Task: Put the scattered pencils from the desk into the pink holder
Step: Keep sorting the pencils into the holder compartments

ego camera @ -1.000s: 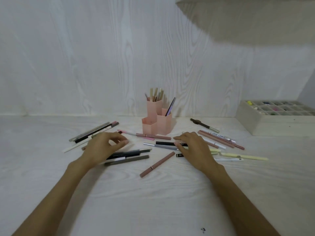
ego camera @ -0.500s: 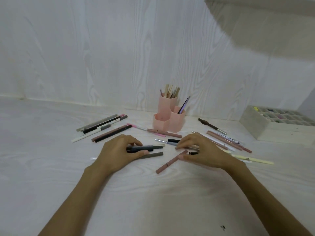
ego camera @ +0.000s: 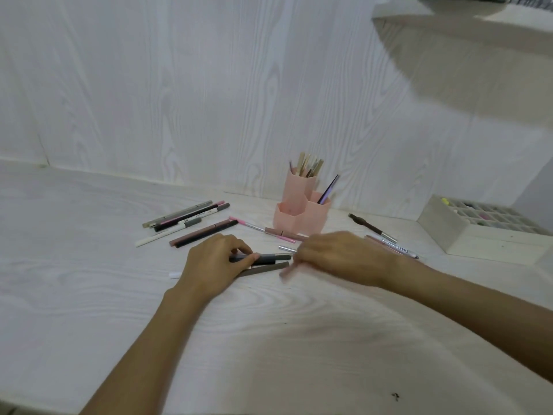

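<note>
The pink holder, three joined hexagonal cups, stands near the back wall with several pencils upright in it. Pencils lie scattered on the white desk: a bundle at the left, two brown and dark ones, a pink one in front of the holder. My left hand pinches a dark grey pencil, with a brown-grey pencil just below it. My right hand is blurred and closed on a pink pencil, covering more pencils beneath it.
A white compartment box with small items sits at the right. More pencils lie between it and my right hand, including a dark one and a white lettered one. A white shelf hangs above the right side.
My left hand moved from the left bundle to the dark grey pencil and pinched it. My right hand slid left and took up the pink pencil. The camera view tilted left.
</note>
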`<state>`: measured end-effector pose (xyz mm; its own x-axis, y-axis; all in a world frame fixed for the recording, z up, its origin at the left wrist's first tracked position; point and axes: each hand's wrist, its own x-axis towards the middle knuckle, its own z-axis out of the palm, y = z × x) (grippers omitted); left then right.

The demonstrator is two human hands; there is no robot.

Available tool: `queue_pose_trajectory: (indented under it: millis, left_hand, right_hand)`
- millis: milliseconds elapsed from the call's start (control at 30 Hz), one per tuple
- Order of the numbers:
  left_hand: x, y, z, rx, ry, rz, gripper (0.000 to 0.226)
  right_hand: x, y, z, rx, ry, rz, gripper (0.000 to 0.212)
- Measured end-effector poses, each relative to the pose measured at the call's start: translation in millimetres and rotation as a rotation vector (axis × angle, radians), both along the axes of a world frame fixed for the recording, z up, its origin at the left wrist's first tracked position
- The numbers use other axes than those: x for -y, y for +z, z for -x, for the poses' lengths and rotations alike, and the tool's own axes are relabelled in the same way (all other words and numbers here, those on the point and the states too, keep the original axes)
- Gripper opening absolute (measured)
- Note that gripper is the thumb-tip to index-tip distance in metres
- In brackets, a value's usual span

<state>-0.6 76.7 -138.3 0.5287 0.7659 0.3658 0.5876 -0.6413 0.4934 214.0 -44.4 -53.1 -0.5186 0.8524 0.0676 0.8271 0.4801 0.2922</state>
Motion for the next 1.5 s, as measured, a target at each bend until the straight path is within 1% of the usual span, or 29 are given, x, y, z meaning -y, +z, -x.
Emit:
queue_pose_trajectory:
  millis: [33,67,133,200,233,267,300,367,500,567,633,733,900,967,1067,1167,1267,1333,1400,1500]
  left_hand:
    - [-0.2,0.2,-0.2,0.001,-0.002,-0.002,0.023]
    - [-0.4,0.3,-0.4,0.003,-0.004,-0.002,0.024]
    - [-1.0,0.4,-0.5,0.005,-0.003,-0.003,0.024]
    - [-0.7,0.2,-0.3,0.008,-0.003,-0.001,0.024]
    - [-0.2,0.3,-0.5,0.013,-0.005,0.003,0.024]
    - [0.2,0.4,-0.5,0.018,-0.007,0.006,0.024]
    - [0.0,0.4,0.3,0.02,-0.009,0.007,0.024]
    - [0.1,0.3,-1.0,0.024,-0.012,0.002,0.025]
    - [-1.6,-1.8,0.1,0.033,-0.014,-0.008,0.026]
    - [-2.1,-2.4,-0.3,0.04,-0.021,-0.008,0.026]
    - [-3.2,-3.0,0.1,0.04,-0.017,-0.01,0.026]
    - [-4.7,-4.5,-0.4,0.037,-0.016,-0.016,0.026]
    - [-4.1,-4.8,-0.5,0.042,-0.023,-0.005,0.027]
    - [-4.1,-4.7,-0.6,0.045,-0.019,-0.002,0.027]
    - [-3.8,-4.1,-0.4,0.041,-0.015,-0.005,0.026]
    - [-3.5,-3.4,-0.2,0.04,-0.016,-0.005,0.025]
    - [-4.8,-3.8,0.3,0.034,-0.01,-0.006,0.025]
    - [-5.9,-4.7,-0.8,0.025,-0.01,-0.004,0.025]
    - [-5.5,-4.0,-1.6,0.017,-0.012,-0.002,0.025]
    - [-3.0,-1.1,-1.2,0.024,-0.023,0.005,0.02]
  right_hand:
    - [-4.0,7.6,-2.6,-0.144,-0.102,-0.033,0.027]
    - [-9.3,14.9,-5.1,-0.331,-0.2,-0.098,0.029]
    - [-26.9,24.7,-10.8,-0.79,-0.332,-0.271,0.018]
    - [-48.6,26.8,-14.9,-1.195,-0.434,-0.357,0.016]
    - [-58.5,25.2,-15.1,-1.322,-0.485,-0.346,0.017]
    - [-68.2,22.0,-14.1,-1.383,-0.532,-0.321,0.019]
    - [-78.1,17.7,-11.1,-1.392,-0.574,-0.304,0.022]
    - [-93.0,8.8,-5.9,-1.322,-0.626,-0.326,0.028]
    - [-109.7,-1.1,7.9,-0.998,-0.637,-0.422,0.024]
    - [-112.8,-0.1,10.9,-0.957,-0.642,-0.45,0.022]
    - [-117.1,1.8,11.6,-0.912,-0.673,-0.421,0.022]
    - [-120.6,-0.3,10.6,-0.745,-0.741,-0.326,0.021]
    - [-124.2,-4.7,15.6,-0.72,-0.737,-0.264,0.015]
    - [-125.3,-4.1,18.0,-0.667,-0.726,-0.271,0.012]
    - [-123.6,0.1,17.4,-0.645,-0.723,-0.246,0.015]
    - [-113.6,17.5,11.9,-0.638,-0.721,-0.181,0.019]
    - [-88.9,46.1,2.2,-0.641,-0.634,-0.113,0.015]
    - [-64.1,60.9,-9.2,-0.565,-0.547,0.038,0.015]
    - [-37.1,66.0,-23.1,-0.534,-0.509,0.2,0.017]
    - [-3.7,55.8,-45.0,-0.466,-0.594,0.322,0.013]
